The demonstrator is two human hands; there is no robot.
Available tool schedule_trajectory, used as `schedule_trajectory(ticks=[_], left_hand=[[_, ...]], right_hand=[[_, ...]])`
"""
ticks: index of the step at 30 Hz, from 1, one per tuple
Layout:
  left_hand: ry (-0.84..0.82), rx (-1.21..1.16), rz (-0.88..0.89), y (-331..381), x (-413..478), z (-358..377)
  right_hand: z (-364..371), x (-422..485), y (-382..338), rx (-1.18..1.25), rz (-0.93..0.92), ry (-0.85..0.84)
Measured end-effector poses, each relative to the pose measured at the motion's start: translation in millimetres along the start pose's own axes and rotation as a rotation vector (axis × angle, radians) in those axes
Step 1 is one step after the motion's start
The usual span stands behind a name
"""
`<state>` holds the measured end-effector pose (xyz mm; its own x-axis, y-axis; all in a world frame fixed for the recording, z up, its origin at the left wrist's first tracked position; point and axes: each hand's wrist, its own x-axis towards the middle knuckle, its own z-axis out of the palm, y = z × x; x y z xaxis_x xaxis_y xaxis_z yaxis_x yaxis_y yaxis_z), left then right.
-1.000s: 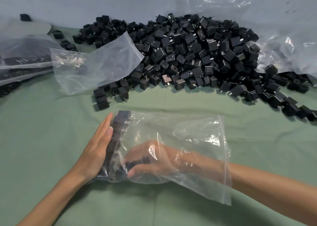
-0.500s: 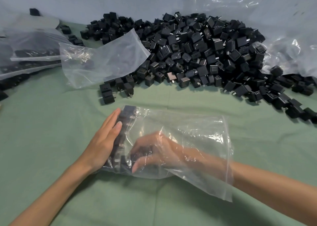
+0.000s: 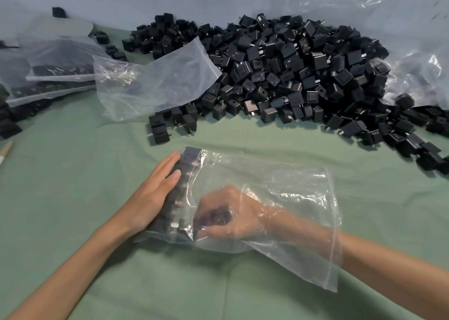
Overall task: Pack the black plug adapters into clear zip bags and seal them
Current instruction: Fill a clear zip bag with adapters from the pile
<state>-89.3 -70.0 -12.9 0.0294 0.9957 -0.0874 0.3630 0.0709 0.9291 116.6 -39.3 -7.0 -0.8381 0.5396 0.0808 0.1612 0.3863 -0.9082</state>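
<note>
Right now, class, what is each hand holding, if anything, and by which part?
The right hand, inside the clear zip bag, curls around black plug adapters. The left hand grips nothing: its flat palm presses the bag's closed end.

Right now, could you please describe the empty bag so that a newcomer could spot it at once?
Start at the big heap of black adapters at the back of the green table. On its left edge lies a clear zip bag, crumpled and with no adapters visible inside. Unlike the bag in front, no hand touches it.
</note>
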Motion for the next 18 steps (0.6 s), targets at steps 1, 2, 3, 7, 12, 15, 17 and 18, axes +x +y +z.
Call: schedule_trajectory(ticks=[1,2,3,7,12,15,17,18], left_hand=[[0.000,-0.009,-0.002,-0.2,-0.1,-1.0],[0.002,-0.007,0.004,-0.6,-0.1,-1.0],[0.004,0.006,0.013,-1.1,-0.2,-0.5],[0.001,0.092,0.066,-5.2,0.1,4.5],[0.015,0.124,0.082,-9.4,1.5,5.2],[0.017,0.122,0.083,-9.0,1.9,5.2],[0.015,0.110,0.081,-8.8,2.1,5.2],[0.016,0.099,0.078,-8.9,2.2,5.0]], right_hand=[[1.9,-0.9,4.0,0.006,-0.036,0.035],[3.6,-0.8,7.9,0.006,-0.069,0.059],[6.6,-0.7,12.1,-0.022,-0.102,0.079],[27.0,2.4,31.1,-0.218,-0.223,0.138],[21.1,5.4,32.3,-0.182,-0.175,0.076],[17.9,6.9,21.0,-0.154,-0.163,0.076],[20.7,5.5,12.0,-0.136,-0.160,0.084],[20.8,4.2,7.3,-0.133,-0.142,0.091]])
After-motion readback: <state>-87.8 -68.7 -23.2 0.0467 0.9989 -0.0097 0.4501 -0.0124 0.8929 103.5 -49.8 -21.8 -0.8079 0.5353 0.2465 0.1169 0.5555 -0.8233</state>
